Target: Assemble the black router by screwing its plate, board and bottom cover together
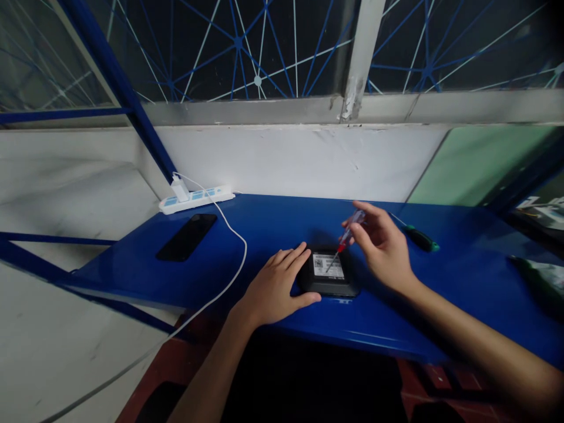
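Observation:
A flat black device (328, 288) with a printed white label facing up lies near the blue table's front edge. My left hand (277, 282) grips its left side, the fingers stretched along the far left corner and the thumb at the near edge. Above the device, my right hand (383, 241) is closed around a small screwdriver (342, 244) with a clear handle and a red collar. Its thin shaft slants down to the left, with the tip over the label. Whether the tip touches the label I cannot tell.
A black phone (187, 237) lies left on the blue table (264, 220). Behind it, a white power strip (198, 200) holds a charger (180, 189), whose white cable (240, 270) crosses the table. A green-and-black screwdriver (420, 238) rests to the right. A wall (286, 158) stands behind.

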Tool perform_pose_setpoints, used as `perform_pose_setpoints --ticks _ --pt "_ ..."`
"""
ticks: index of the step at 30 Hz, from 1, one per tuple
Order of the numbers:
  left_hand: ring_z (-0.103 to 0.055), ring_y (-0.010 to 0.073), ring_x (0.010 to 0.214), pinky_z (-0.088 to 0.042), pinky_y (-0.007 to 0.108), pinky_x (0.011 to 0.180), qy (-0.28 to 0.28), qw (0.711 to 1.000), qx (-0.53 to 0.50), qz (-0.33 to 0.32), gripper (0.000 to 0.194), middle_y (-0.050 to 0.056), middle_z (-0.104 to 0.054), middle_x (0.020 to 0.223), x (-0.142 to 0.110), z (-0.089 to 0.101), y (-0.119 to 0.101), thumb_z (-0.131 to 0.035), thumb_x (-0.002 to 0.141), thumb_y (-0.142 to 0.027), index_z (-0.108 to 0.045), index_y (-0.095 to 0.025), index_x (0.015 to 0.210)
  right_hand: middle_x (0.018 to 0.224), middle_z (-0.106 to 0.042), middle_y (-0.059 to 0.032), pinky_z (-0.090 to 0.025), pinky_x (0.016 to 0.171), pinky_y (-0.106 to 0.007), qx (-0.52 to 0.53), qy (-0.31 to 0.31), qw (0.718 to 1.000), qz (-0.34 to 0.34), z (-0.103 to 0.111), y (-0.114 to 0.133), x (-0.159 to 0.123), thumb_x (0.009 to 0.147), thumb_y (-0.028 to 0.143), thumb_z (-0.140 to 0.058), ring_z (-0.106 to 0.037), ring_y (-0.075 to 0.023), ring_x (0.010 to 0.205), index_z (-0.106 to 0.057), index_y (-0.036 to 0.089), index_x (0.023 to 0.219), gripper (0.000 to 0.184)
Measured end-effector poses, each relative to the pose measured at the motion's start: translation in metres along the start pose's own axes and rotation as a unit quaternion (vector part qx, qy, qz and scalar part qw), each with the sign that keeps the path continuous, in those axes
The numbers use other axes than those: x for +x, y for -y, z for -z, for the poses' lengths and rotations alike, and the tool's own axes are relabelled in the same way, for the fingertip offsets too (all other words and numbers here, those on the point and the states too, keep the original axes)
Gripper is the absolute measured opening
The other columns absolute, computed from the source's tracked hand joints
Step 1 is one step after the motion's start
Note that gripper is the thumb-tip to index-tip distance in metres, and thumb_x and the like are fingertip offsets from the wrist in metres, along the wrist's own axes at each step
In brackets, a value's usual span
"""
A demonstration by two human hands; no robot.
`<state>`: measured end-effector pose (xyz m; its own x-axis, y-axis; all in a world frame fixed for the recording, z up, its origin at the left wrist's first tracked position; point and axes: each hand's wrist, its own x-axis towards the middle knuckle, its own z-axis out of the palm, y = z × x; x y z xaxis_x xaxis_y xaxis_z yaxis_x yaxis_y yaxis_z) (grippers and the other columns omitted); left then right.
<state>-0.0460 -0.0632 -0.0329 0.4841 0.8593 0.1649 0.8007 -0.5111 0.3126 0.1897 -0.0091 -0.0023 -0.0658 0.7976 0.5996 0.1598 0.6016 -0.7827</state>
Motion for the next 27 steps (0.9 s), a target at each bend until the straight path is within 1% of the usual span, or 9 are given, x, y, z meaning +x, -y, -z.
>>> perform_pose_setpoints --ticks 4,7,10,18,25,27 --pt "-0.030 0.0301 0.149 -0.026 0.049 0.123 -0.006 1.000 0.008 -0.005 0.084 0.007 -0.024 0.165 0.001 -0.001 0.000 -0.057 0.090 -0.067 -0.028 -0.022 0.155 0.102 -0.071 -0.0032 -0.060 0.077 -0.037 -0.023 0.032 0.999 0.017 -0.020 0.000 -0.004 0.094 0.029 -0.060 -0.070 -0.0161 0.080 -0.053 0.029 0.135 0.042" --pt "-0.030 0.0294 0.149 -0.025 0.049 0.124 -0.008 1.000 0.008 -0.009 0.085 0.008 -0.025 0.165 0.001 -0.002 0.000 -0.056 0.090 -0.069 -0.028 -0.022 0.156 0.103 -0.071 -0.0037 -0.060 0.076 -0.037 -0.030 0.022 0.999 0.024 -0.026 -0.004 -0.008 0.094 0.027 -0.059 -0.070 -0.0169 0.082 -0.053 0.029 0.136 0.042" --pt "-0.030 0.0290 0.150 -0.025 0.049 0.123 -0.009 1.000 0.007 -0.011 0.085 0.008 -0.024 0.165 0.001 -0.004 0.000 -0.052 0.091 -0.071 -0.028 -0.021 0.156 0.104 -0.069 -0.0036 -0.061 0.073 -0.037 -0.012 0.003 1.000 0.023 -0.026 -0.009 -0.010 0.095 0.027 -0.058 -0.071 -0.0173 0.082 -0.051 0.030 0.136 0.042" --pt "-0.030 0.0296 0.150 -0.025 0.050 0.123 -0.016 1.000 -0.002 -0.018 0.084 0.008 -0.025 0.165 0.001 -0.005 0.002 -0.050 0.091 -0.072 -0.027 -0.022 0.156 0.104 -0.067 -0.0029 -0.060 0.072 -0.036 0.003 -0.002 1.000 0.020 -0.024 -0.009 -0.014 0.095 0.027 -0.057 -0.070 -0.0157 0.078 -0.050 0.029 0.135 0.041" --pt "-0.031 0.0310 0.149 -0.026 0.051 0.122 -0.027 0.999 -0.011 -0.022 0.082 0.007 -0.025 0.165 0.001 -0.006 0.003 -0.050 0.091 -0.071 -0.026 -0.026 0.156 0.105 -0.068 -0.0036 -0.061 0.075 -0.037 0.010 0.022 1.000 0.004 -0.025 -0.006 -0.018 0.095 0.029 -0.056 -0.073 -0.0172 0.082 -0.049 0.029 0.135 0.040" --pt "-0.031 0.0307 0.149 -0.025 0.051 0.123 -0.026 0.999 -0.008 -0.020 0.082 0.007 -0.026 0.164 0.001 -0.006 0.002 -0.052 0.092 -0.069 -0.026 -0.025 0.156 0.113 -0.069 -0.0048 -0.062 0.077 -0.037 0.026 0.034 0.999 -0.007 -0.024 -0.005 -0.018 0.096 0.030 -0.055 -0.074 -0.0176 0.086 -0.049 0.029 0.135 0.039"
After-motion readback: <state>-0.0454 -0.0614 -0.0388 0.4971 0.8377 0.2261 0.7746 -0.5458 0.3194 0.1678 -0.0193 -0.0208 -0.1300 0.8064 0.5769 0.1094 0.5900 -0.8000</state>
